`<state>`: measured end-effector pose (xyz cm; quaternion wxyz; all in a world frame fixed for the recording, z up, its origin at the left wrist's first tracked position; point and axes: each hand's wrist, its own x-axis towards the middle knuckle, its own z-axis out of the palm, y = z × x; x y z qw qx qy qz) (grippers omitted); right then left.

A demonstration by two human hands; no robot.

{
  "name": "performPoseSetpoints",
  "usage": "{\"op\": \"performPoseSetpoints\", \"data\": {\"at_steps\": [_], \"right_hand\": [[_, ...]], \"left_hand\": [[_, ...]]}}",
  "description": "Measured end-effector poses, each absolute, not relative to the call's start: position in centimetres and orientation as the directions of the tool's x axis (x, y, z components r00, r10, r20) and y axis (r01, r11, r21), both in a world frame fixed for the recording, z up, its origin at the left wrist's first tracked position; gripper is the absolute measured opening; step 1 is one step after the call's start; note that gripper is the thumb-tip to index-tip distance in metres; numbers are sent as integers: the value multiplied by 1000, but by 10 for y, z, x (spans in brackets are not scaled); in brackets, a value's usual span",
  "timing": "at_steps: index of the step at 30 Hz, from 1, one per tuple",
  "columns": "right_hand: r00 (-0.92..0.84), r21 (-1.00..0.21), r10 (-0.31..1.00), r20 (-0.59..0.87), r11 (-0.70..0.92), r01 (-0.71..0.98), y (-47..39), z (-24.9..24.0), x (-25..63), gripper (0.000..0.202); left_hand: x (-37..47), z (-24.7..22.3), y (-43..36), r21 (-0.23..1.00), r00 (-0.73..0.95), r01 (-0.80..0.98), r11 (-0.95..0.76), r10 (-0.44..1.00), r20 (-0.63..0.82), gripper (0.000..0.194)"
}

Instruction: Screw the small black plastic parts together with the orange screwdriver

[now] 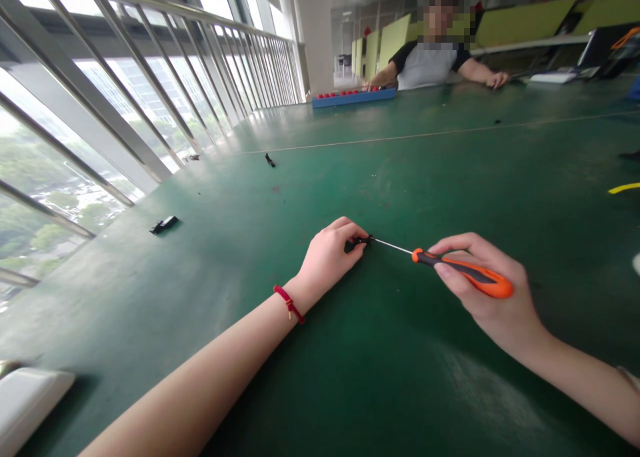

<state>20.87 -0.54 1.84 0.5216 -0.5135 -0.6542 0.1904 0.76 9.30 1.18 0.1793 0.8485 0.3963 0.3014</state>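
Note:
My left hand (333, 250) rests on the green table with thumb and fingers pinched on a small black part (361, 241); its exact kind is too small to make out. A red cord bracelet (289, 303) circles that wrist. In my right hand (493, 297) is a screwdriver (475, 273) with an orange and dark grey handle, gripped between thumb and fingers. Its thin metal shaft points left, and the tip meets the black part at my left fingertips. My left fingers partly cover the black part.
On the green table (320, 370) lie a black-and-white piece (164, 225) and a small black piece (270, 160). Across it, a person (427, 63) sits near a blue strip with red knobs (354, 97). Metal railing (150, 37) borders the left; a white object (33, 403) sits lower left.

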Motion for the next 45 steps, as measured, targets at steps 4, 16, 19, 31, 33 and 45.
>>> {"op": "performPoseSetpoints", "data": {"at_steps": [4,16,19,31,33,45], "right_hand": [[147,-767,835,531,399,503,-6,16,209,15],[186,-782,832,523,382,492,-7,18,208,17],[223,-774,782,582,450,445,-5,14,209,38],[182,-776,809,559,432,460,-8,16,205,27],[207,-764,775,597,470,442,-6,13,206,39],[181,-772,814,552,417,479,-8,15,205,27]], "left_hand": [[7,11,93,545,507,560,-624,778,370,15],[7,11,93,537,507,563,-629,775,377,16],[7,10,93,539,508,558,-631,773,379,17],[7,12,93,547,506,560,-622,780,369,18],[8,12,92,552,501,563,-616,785,365,18],[8,12,93,532,500,570,-626,779,380,18]]}}
